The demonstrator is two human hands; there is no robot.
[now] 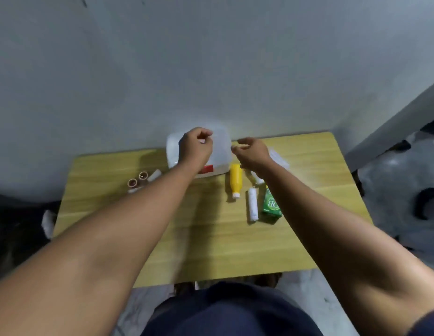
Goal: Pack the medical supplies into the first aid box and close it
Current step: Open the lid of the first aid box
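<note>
A white translucent first aid box [221, 151] with a red mark on its front stands at the far edge of the wooden table [187, 238]. My left hand [195, 147] hovers over the box with its fingers curled; whether it touches the lid is unclear. Just right of the box is my right hand [251, 151], fingers loosely bent and holding nothing. A yellow bottle [235, 179] with a white cap lies below the box. A white bandage roll [252, 207] and a green carton [271, 205] lie to its right. Tape rolls [138, 181] sit at the left.
A clear plastic packet [279, 157] lies behind my right wrist. A small white roll [154, 175] rests beside the tape rolls. A grey wall runs along the table's far edge. Dark shapes fill the floor at both sides.
</note>
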